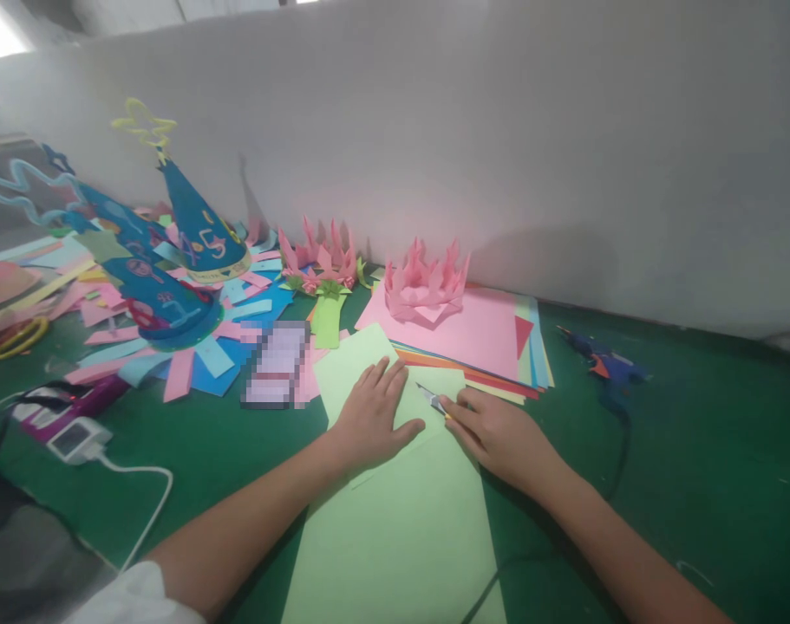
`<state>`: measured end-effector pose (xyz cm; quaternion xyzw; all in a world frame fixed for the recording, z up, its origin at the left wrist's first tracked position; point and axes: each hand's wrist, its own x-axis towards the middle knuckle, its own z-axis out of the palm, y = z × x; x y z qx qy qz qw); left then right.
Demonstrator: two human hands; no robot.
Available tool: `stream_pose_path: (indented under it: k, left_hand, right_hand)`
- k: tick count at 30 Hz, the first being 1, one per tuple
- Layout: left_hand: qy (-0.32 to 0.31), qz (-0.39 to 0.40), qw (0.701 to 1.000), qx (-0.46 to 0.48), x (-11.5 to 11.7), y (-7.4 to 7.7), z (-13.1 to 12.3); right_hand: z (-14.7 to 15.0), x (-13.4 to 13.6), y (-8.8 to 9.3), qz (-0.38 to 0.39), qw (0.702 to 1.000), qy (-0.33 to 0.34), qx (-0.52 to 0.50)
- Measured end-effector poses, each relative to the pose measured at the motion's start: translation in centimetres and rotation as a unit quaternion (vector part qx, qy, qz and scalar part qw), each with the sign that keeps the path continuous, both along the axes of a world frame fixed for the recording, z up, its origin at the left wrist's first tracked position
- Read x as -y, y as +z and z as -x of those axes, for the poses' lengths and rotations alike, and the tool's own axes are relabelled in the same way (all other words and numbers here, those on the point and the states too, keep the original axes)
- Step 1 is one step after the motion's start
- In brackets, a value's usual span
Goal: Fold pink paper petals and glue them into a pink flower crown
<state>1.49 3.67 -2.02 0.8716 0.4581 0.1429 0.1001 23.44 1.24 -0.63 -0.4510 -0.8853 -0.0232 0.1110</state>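
My left hand (376, 412) lies flat on light green paper (395, 546), its fingers stretched toward the top edge. In my right hand (502, 433) is a craft knife (437, 400), its thin blade pointing up and left over the paper. The blade is close to the sheet; whether it touches cannot be made out. Several pale green pieces overlap, with one sheet (355, 355) turned at an angle above my left hand. Just beyond the knife is a stack of coloured paper (486, 329) with pink on top, and a pink paper crown (427, 286) sits on it.
Blue cone hats (203, 225) and cut paper strips (179, 373) crowd the left. A blurred-out phone (277, 364) lies left of the paper. A power strip with a charger (79, 438) is at far left. A blue glue gun (612, 364) rests at right, its cord trailing forward.
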Motion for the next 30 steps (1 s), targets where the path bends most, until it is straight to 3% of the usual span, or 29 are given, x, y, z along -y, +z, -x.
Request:
stream_pose_path:
  k: [5, 10, 18, 30]
  left_hand:
    - [-0.031, -0.002, 0.998, 0.047, -1.0, 0.9, 0.5]
    - [-0.052, -0.025, 0.994, 0.092, -1.8, 0.6, 0.8]
    - [-0.004, -0.019, 1.000, -0.013, -1.9, -0.3, 0.8]
    - [0.012, -0.045, 0.999, -0.013, -2.1, -0.4, 0.9]
  right_hand:
    - [-0.5, -0.1, 0.1, 0.017, 0.999, 0.036, -0.003]
    - [-0.8, 0.2, 0.7, 0.041, 0.998, 0.046, -0.012]
    - [-0.1, 0.5, 0.7, 0.037, 0.998, 0.050, -0.032]
    - [0.1, 0.1, 0.1, 0.015, 0.999, 0.035, -0.018]
